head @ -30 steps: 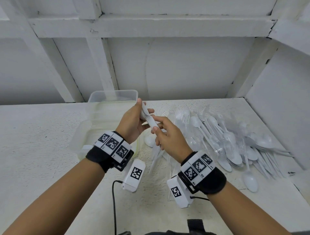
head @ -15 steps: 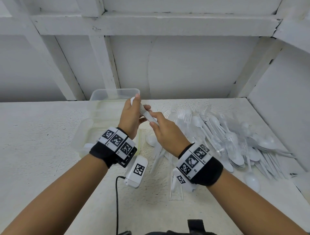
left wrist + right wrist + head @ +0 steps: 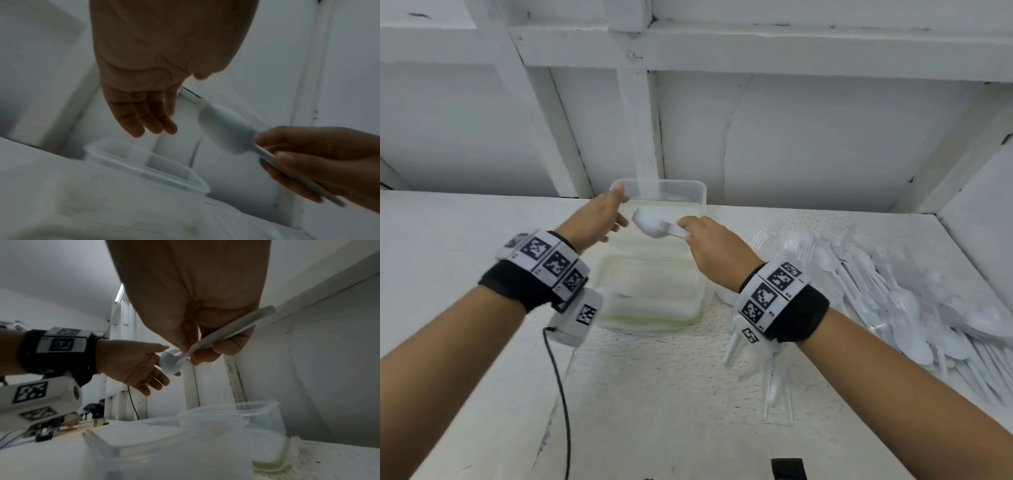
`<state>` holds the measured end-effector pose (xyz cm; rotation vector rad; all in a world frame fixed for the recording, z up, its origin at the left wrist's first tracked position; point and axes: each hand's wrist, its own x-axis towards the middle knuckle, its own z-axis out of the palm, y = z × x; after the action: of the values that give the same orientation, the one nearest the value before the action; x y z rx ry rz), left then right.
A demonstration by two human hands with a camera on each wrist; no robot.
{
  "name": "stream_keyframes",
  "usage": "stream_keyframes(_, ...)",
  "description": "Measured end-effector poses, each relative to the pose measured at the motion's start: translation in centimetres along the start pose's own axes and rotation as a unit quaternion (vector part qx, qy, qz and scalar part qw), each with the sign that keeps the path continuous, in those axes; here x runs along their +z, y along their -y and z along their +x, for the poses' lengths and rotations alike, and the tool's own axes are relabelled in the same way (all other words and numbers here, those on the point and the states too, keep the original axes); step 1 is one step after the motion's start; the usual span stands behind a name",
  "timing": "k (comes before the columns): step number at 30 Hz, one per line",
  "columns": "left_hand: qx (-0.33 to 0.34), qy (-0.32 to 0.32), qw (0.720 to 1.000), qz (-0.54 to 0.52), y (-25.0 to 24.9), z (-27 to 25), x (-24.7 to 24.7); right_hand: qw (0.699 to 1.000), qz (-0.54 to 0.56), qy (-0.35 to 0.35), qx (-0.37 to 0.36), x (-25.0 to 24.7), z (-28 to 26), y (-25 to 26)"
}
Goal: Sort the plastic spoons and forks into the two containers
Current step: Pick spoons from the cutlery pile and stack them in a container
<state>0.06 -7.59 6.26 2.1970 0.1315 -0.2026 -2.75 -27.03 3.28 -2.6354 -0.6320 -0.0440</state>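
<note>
Sorting has barely begun by my judgement: a large heap of cutlery (image 3: pixel 893 294) lies unsorted on the table (image 3: pixel 465 240), right of the two containers (image 3: pixel 654 274). My right hand (image 3: pixel 714 248) pinches a spoon (image 3: pixel 654 224) above them; my left hand (image 3: pixel 594 219) hovers beside it, fingers (image 3: pixel 144 120) straight, holding nothing.

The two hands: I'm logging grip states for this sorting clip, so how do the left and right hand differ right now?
The right hand pinches a white plastic spoon by its handle; the left hand holds nothing. The left hand's fingers are extended and relaxed, while the right hand's fingers curl round the handle. The left hand reaches toward the far clear container; the right hand hovers over the near container. Both wear black wristbands with coded markers.
</note>
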Motion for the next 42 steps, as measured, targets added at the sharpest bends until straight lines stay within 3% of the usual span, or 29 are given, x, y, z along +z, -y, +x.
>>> stream_keyframes(3,-0.038,0.029,0.983,0.174,2.6,1.3,-3.0,0.997,-0.034,0.063,-0.04,1.9,2.3,0.9)
stream_keyframes(5,-0.072,0.05,0.972,0.218,4.1,1.9,-3.6,0.992,-0.054,0.107,-0.05,3.4,3.4,1.5)
stream_keyframes(9,-0.127,0.071,0.98,0.138,6.1,2.4,-3.2,0.98,-0.07,0.181,-0.045,5.7,4.3,1.9)
stream_keyframes(18,-0.138,0.042,0.988,0.053,7.2,3.0,-2.7,0.955,-0.005,0.296,-0.002,7.3,4.2,1.8)
stream_keyframes(35,-0.124,0.046,0.984,0.115,6.9,2.9,-2.9,0.962,0.015,0.274,-0.014,7.3,4.2,2.0)
stream_keyframes(39,-0.048,-0.03,0.977,0.205,5.5,2.3,-3.1,0.97,0.012,0.24,-0.023,5.1,3.6,2.1)
stream_keyframes(42,0.049,-0.094,0.977,0.184,2.7,0.7,-1.9,0.984,0.032,0.17,-0.039,1.7,2.1,1.4)
